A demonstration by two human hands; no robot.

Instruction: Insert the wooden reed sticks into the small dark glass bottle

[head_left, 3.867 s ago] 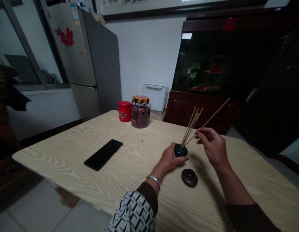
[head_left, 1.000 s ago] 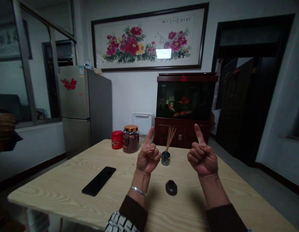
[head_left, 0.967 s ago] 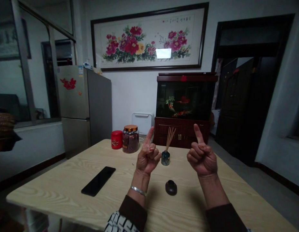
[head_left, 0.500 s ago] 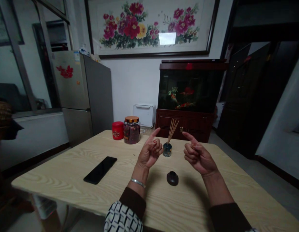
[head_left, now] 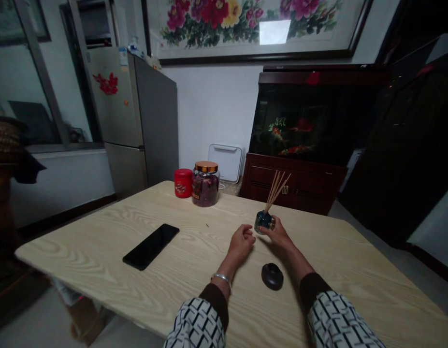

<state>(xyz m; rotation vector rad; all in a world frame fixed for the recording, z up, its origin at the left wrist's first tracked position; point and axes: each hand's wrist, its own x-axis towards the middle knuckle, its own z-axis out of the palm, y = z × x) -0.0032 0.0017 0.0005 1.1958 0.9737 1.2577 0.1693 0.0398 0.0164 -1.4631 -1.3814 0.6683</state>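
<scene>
The glass bottle (head_left: 263,222) sits toward the far middle of the desk (head_left: 100,241), upright, with its bundle of thin wooden sticks (head_left: 277,186) fanning up and to the right. The right hand (head_left: 278,236) reaches it from the near side, with the fingers (head_left: 271,224) wrapped against the bottle's right side in a light pinch. The left hand (head_left: 241,244) lies just beside the bottle, loosely curled and holding nothing, its fingertips close to the glass but not clearly touching it. A silver bangle (head_left: 222,278) circles the left wrist, and patterned black-and-white sleeves (head_left: 195,324) show at both forearms.

A dark round lid (head_left: 272,276) rests on the desk between the forearms, nearer the right hand. Farther left lie a black phone (head_left: 151,246), face up, a red tin (head_left: 183,182), and a glass jar of dried petals (head_left: 205,184) with a copper-colored cap. Beyond the desk stand a white box (head_left: 225,163), a fish tank (head_left: 310,118) on a dark wooden cabinet (head_left: 292,186), and a gray fridge (head_left: 154,121).
</scene>
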